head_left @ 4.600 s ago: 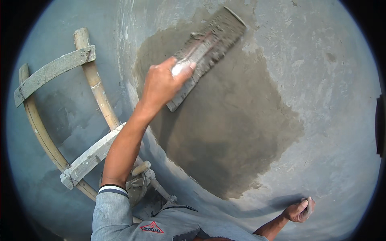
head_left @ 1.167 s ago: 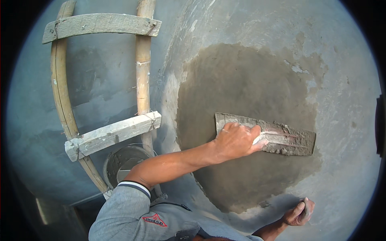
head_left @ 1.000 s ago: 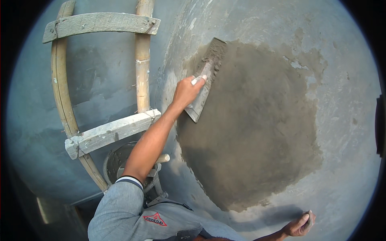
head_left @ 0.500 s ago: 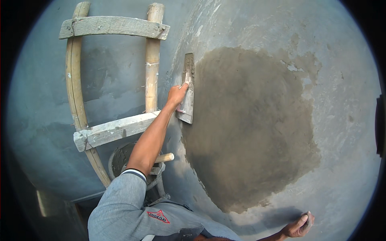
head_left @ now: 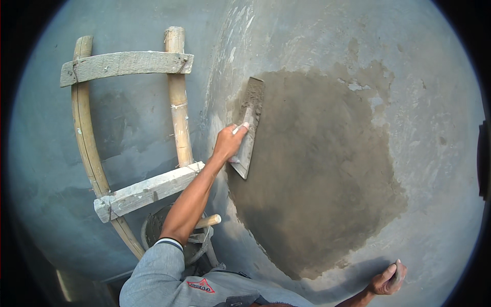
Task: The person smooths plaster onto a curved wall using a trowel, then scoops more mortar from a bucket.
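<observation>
My left hand is closed round the handle of a plastering trowel. The trowel's long flat blade lies against the wall, with wet mortar smeared on its upper part. Beside it spreads a dark, damp patch of mortar with ragged borders; the blade overlaps its left edge. Low on the right, my right hand is closed close to the wall, below the patch. Something greyish shows at its fingers, too small to make out.
A ladder of bamboo poles with wooden rungs leans at the left. Below its lower rung, partly behind my left arm, sits a round bucket with grey mortar. A bamboo end juts out beside it. Grey plastered wall surrounds the patch.
The trowel has shifted slightly right over the patch edge and tilted, its top now leaning right. The whole view has shifted, so the ladder appears lower. My right hand stays closed near the wall.
</observation>
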The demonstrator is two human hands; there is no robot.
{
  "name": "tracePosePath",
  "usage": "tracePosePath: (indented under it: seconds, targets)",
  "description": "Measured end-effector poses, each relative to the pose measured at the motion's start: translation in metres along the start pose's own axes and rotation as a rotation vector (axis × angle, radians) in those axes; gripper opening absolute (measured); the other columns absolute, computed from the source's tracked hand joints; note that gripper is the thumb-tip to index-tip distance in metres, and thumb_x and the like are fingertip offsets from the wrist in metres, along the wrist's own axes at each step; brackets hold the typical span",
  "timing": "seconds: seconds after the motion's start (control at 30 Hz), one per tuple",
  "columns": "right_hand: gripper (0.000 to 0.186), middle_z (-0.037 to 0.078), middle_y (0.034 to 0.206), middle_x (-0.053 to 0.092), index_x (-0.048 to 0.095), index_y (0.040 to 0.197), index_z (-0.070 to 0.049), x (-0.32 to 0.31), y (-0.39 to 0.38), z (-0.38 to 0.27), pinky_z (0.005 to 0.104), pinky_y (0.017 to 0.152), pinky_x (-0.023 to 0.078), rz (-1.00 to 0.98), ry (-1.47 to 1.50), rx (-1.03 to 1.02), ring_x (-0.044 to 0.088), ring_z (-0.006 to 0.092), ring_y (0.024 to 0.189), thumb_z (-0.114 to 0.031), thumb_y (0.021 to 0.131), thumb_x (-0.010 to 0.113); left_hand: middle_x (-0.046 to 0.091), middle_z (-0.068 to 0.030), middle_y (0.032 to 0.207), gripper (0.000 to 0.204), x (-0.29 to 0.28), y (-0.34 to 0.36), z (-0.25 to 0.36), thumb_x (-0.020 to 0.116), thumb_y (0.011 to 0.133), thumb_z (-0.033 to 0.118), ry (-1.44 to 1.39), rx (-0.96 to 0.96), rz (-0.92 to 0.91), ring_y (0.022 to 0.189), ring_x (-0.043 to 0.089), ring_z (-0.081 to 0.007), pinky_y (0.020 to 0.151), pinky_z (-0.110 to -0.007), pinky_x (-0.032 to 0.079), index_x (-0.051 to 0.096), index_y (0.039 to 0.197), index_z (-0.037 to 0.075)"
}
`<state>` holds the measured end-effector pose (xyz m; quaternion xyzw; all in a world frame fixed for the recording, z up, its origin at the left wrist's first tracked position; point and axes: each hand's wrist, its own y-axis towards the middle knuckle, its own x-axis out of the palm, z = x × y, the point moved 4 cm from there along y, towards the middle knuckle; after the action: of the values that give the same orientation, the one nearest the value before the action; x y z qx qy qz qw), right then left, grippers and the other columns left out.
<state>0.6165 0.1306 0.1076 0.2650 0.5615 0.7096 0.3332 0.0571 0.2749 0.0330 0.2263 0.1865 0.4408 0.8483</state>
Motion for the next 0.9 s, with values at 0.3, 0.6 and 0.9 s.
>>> tracePosePath:
  seconds: [0.3, 0.6, 0.9]
  targets:
    - [0.016, 0.013, 0.069, 0.052, 0.058, 0.1, 0.008, -0.003, 0.002, -0.002, 0.031, 0.048, 0.032, 0.037, 0.008, 0.031, 0.043, 0.0206, 0.055, -0.003, 0.089, 0.053, 0.066, -0.0275, 0.087, 0.066, -0.01, 0.016, -0.085, 0.057, 0.084, 0.05, -0.031, -0.323, -0.005, 0.088, 0.065, -0.031, 0.082, -0.038, 0.047, 0.061, 0.108, -0.012]
    - [0.016, 0.013, 0.068, 0.051, 0.059, 0.098, 0.007, -0.012, 0.002, -0.003, 0.0318, 0.049, 0.031, 0.005, -0.066, 0.035, 0.042, 0.0212, 0.054, -0.004, 0.088, 0.053, 0.066, -0.0233, 0.079, 0.064, -0.034, 0.102, 0.043, 0.059, 0.083, 0.051, -0.078, -0.176, -0.023, 0.076, 0.065, -0.0295, 0.074, -0.037, 0.049, 0.062, 0.103, -0.01]
    - [0.017, 0.01, 0.068, 0.052, 0.06, 0.098, 0.004, -0.013, 0.005, -0.005, 0.0312, 0.049, 0.032, -0.021, -0.082, 0.041, 0.042, 0.0195, 0.053, -0.008, 0.088, 0.055, 0.066, -0.0261, 0.09, 0.064, -0.004, 0.039, 0.089, 0.057, 0.086, 0.048, 0.04, 0.162, -0.032, 0.088, 0.063, -0.0311, 0.084, -0.037, 0.047, 0.061, 0.105, -0.014]
